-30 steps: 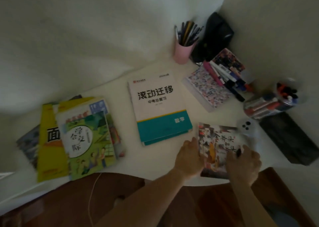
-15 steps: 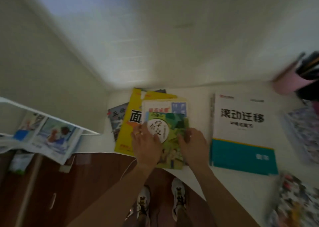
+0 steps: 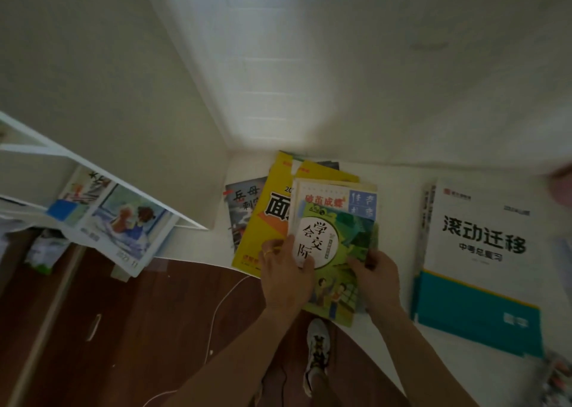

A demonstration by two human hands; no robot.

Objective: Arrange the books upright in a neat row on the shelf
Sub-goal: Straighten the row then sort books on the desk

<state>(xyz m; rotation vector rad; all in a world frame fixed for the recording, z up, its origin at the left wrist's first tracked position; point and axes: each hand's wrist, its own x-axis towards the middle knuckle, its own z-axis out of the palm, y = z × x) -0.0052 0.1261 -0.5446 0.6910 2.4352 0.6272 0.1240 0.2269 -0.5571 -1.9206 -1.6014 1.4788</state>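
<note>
Left hand [image 3: 286,278]: fingers [image 3: 305,262] curled over the left edge of the green book [image 3: 335,261], thumb on its cover, a gold ring on one finger. Right hand [image 3: 379,278]: fingers gripping the same book's right edge. Green book: topmost of a fanned pile lying flat at the table's [image 3: 399,186] near-left corner, over a white book [image 3: 334,197], a yellow book [image 3: 266,221] and a grey book [image 3: 243,208] at the bottom left. White-and-teal book [image 3: 476,261]: flat on the table, right of the pile, apart from it. White shelf [image 3: 102,174]: left of the table, an illustrated magazine [image 3: 114,224] jutting out under it. Floor: dark wood, white cable [image 3: 223,301], one sneaker [image 3: 317,354]
</note>
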